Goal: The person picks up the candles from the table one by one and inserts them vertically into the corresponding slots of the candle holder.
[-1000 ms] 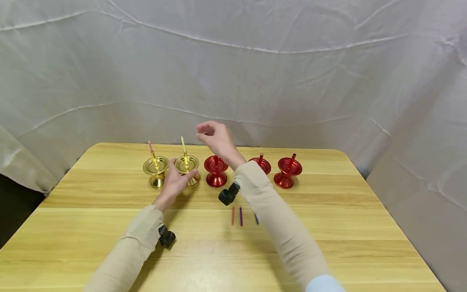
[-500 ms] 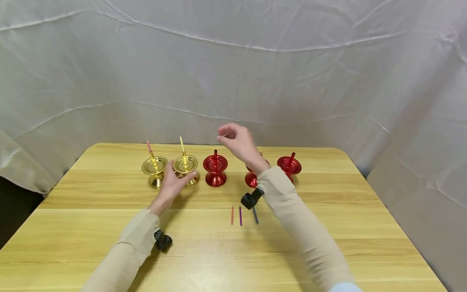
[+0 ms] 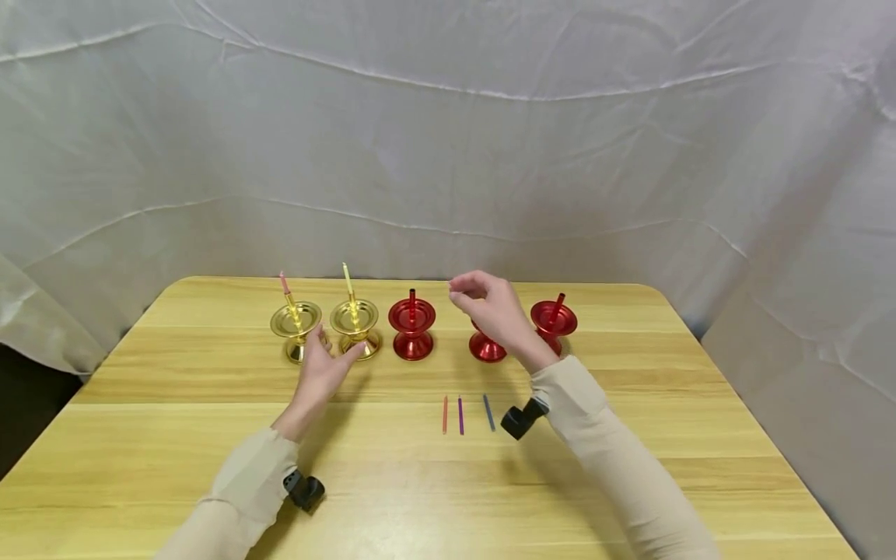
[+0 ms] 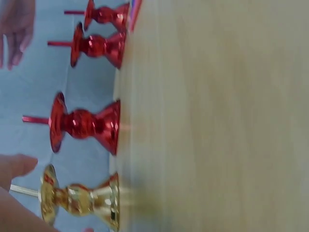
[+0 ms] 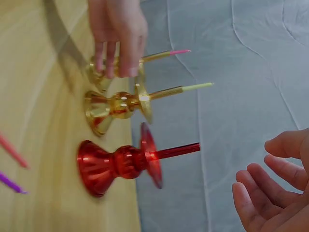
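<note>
My left hand point(image 3: 318, 377) is beside the gold candle holder point(image 3: 362, 348) that bears a pale yellow candle point(image 3: 347, 278), its thumb and fingers spread apart near the holder's stem. Left of it, a second gold candle holder point(image 3: 287, 323) carries a pink candle point(image 3: 283, 281). My right hand point(image 3: 500, 311) hovers over the middle red candle holder point(image 3: 488, 349) and hides its upper part. In the right wrist view the right hand's loosely bent fingers point(image 5: 248, 205) have nothing between them.
Other red candle holders stand to the left point(image 3: 411, 319) and right point(image 3: 554, 320), their tubes bare. On the wooden table point(image 3: 595, 482) in front lie an orange-red candle point(image 3: 444, 414), a purple candle point(image 3: 460, 416) and a blue candle point(image 3: 488, 413). A pale grey curtain point(image 3: 448, 140) hangs behind.
My right hand has moved rightward from near the yellow candle and come lower, baring the left red holder. My left hand has drawn back a little toward me from the gold holder.
</note>
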`<action>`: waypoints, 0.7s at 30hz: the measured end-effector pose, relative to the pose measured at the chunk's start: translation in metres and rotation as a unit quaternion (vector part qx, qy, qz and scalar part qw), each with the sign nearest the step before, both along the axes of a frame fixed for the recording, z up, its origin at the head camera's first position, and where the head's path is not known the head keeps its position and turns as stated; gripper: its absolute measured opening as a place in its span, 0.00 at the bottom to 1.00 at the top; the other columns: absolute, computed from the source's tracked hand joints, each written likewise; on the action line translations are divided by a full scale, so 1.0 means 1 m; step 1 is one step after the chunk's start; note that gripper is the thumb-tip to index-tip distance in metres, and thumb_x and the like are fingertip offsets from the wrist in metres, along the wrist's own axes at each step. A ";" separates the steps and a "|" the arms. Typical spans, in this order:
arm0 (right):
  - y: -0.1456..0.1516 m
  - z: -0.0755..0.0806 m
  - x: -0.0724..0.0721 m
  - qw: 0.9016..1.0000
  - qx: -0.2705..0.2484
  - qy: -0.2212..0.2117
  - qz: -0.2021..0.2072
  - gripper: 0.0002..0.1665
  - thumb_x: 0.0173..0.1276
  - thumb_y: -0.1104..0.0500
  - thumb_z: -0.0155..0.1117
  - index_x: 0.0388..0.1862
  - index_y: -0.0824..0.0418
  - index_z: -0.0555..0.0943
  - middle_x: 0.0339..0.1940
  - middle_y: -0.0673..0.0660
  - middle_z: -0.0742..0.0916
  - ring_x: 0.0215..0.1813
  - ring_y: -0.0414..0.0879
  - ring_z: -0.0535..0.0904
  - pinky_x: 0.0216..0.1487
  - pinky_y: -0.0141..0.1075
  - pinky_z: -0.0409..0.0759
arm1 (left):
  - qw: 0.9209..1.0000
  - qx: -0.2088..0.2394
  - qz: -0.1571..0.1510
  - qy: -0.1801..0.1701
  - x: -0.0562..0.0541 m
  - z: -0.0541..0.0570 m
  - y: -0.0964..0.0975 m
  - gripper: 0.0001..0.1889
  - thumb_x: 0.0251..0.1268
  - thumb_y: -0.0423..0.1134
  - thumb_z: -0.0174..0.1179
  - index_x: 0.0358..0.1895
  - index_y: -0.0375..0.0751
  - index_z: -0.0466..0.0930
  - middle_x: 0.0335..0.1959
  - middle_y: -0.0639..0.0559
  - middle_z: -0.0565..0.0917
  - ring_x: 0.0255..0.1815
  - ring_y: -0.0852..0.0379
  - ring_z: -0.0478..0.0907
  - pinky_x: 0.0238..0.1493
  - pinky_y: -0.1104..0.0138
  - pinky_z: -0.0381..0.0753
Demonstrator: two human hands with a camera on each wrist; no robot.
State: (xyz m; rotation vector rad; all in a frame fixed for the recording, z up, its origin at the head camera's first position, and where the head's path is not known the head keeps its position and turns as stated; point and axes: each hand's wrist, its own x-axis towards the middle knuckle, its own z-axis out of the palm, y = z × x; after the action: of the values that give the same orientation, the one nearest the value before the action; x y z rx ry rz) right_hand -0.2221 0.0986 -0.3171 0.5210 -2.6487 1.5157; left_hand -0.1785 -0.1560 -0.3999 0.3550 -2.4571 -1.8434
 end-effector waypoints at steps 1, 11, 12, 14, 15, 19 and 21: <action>0.001 -0.003 0.002 1.000 0.004 0.000 0.001 0.13 0.70 0.60 0.61 0.50 0.65 0.81 0.47 0.58 0.85 0.48 0.50 0.80 0.50 0.42 0.79 | 1.000 -0.002 0.006 0.001 0.002 0.001 0.001 0.47 0.65 0.38 0.62 0.75 0.29 0.36 0.75 0.29 0.45 0.72 0.34 0.50 0.71 0.50 0.56; 0.012 -0.030 0.026 0.998 0.050 -0.010 0.021 0.10 0.69 0.62 0.63 0.47 0.63 0.82 0.43 0.55 0.86 0.45 0.47 0.81 0.44 0.40 0.81 | 1.000 0.001 -0.017 0.022 0.019 0.013 0.026 0.40 0.64 0.35 0.62 0.73 0.28 0.49 0.68 0.30 0.60 0.67 0.34 0.60 0.65 0.48 0.65; 0.014 -0.033 0.028 0.998 0.050 -0.014 0.022 0.10 0.69 0.62 0.63 0.47 0.63 0.82 0.43 0.55 0.86 0.45 0.47 0.81 0.44 0.40 0.81 | 1.000 0.001 -0.025 0.018 0.020 0.013 0.028 0.40 0.64 0.35 0.62 0.73 0.29 0.49 0.68 0.30 0.60 0.66 0.35 0.60 0.65 0.48 0.65; 0.017 -0.038 0.031 0.998 0.049 -0.019 0.020 0.10 0.68 0.62 0.64 0.47 0.63 0.82 0.43 0.55 0.86 0.44 0.47 0.81 0.45 0.40 0.81 | 0.999 0.004 -0.037 0.017 0.020 0.013 0.033 0.39 0.64 0.34 0.61 0.73 0.29 0.49 0.67 0.30 0.61 0.66 0.34 0.62 0.64 0.48 0.67; 0.019 -0.041 0.032 0.998 0.049 -0.021 0.020 0.10 0.68 0.63 0.64 0.46 0.64 0.82 0.43 0.55 0.86 0.44 0.48 0.81 0.45 0.40 0.81 | 0.999 0.009 -0.042 0.017 0.020 0.012 0.035 0.39 0.64 0.34 0.61 0.73 0.29 0.49 0.67 0.30 0.62 0.66 0.34 0.62 0.63 0.48 0.68; 0.025 -0.053 0.034 0.998 0.041 -0.038 0.015 0.10 0.67 0.64 0.64 0.46 0.65 0.82 0.43 0.57 0.86 0.45 0.50 0.81 0.48 0.41 0.81 | 0.998 0.016 -0.058 0.027 0.017 0.008 0.044 0.38 0.63 0.32 0.60 0.73 0.31 0.51 0.67 0.30 0.64 0.66 0.34 0.63 0.63 0.48 0.68; 0.029 -0.058 0.036 0.998 0.039 -0.044 0.010 0.10 0.67 0.65 0.64 0.46 0.67 0.82 0.43 0.57 0.86 0.46 0.50 0.81 0.48 0.41 0.81 | 0.997 0.011 -0.067 0.034 0.015 0.006 0.049 0.38 0.64 0.32 0.60 0.73 0.31 0.50 0.67 0.30 0.63 0.66 0.34 0.63 0.64 0.48 0.67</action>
State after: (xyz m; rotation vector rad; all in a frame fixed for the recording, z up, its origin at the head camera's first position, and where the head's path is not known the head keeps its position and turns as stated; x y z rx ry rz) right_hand -0.1857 0.1271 -0.3755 0.4975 -2.7872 1.4781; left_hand -0.1635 -0.1070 -0.3939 0.1303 -2.4725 -1.9002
